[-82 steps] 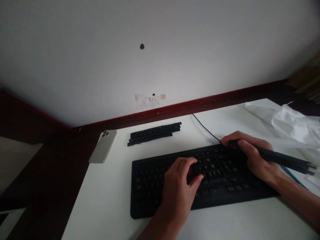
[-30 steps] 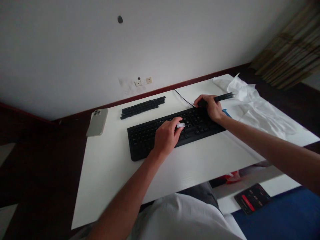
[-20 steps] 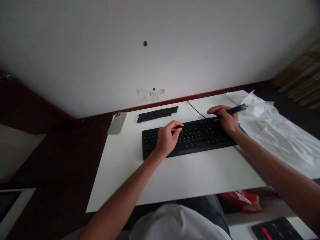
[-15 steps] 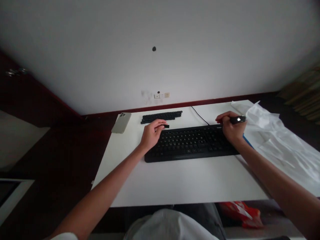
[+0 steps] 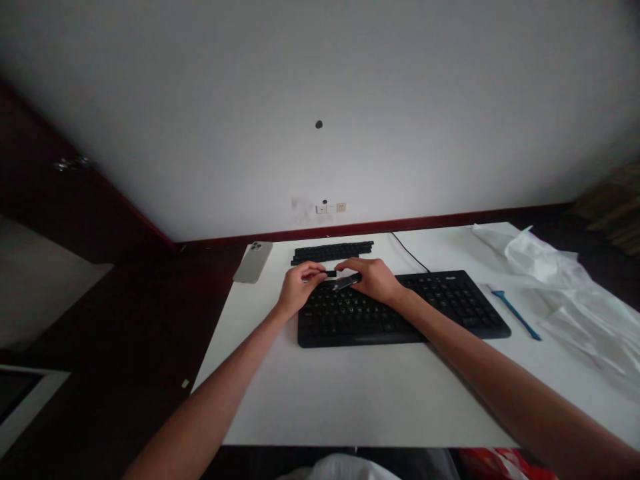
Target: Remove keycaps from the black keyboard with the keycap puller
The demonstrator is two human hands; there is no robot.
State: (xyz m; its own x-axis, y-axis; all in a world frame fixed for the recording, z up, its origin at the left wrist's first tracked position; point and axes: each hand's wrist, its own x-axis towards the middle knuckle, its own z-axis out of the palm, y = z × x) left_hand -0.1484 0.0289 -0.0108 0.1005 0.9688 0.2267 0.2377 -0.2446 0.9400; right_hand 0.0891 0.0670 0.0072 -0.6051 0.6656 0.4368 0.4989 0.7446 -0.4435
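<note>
My left hand [image 5: 300, 288] pinches a small black piece [image 5: 331, 273] above the back left of a black computer keyboard [image 5: 440, 300]. My right hand [image 5: 374, 280] lies just to its right, over the keyboard's top row, and grips a dark tool with a shiny end [image 5: 347, 282]. That end points left toward the black piece, very close to it. Both hands hover near each other, and the fingers hide most of the tool's body. I cannot tell whether the hands touch the keys.
Rows of black keycaps [image 5: 333, 252] lie behind the keyboard, with a pale smartphone [image 5: 253, 262] to their left. A black cable [image 5: 410, 252] runs to the back wall. A blue stick [image 5: 515, 315] and crumpled white cloth [image 5: 550, 267] lie on the right of the white desk [image 5: 370, 400].
My right hand has moved left across the keyboard to my left hand, uncovering the blue stick. My left hand has moved slightly right, and the view has tilted up and levelled.
</note>
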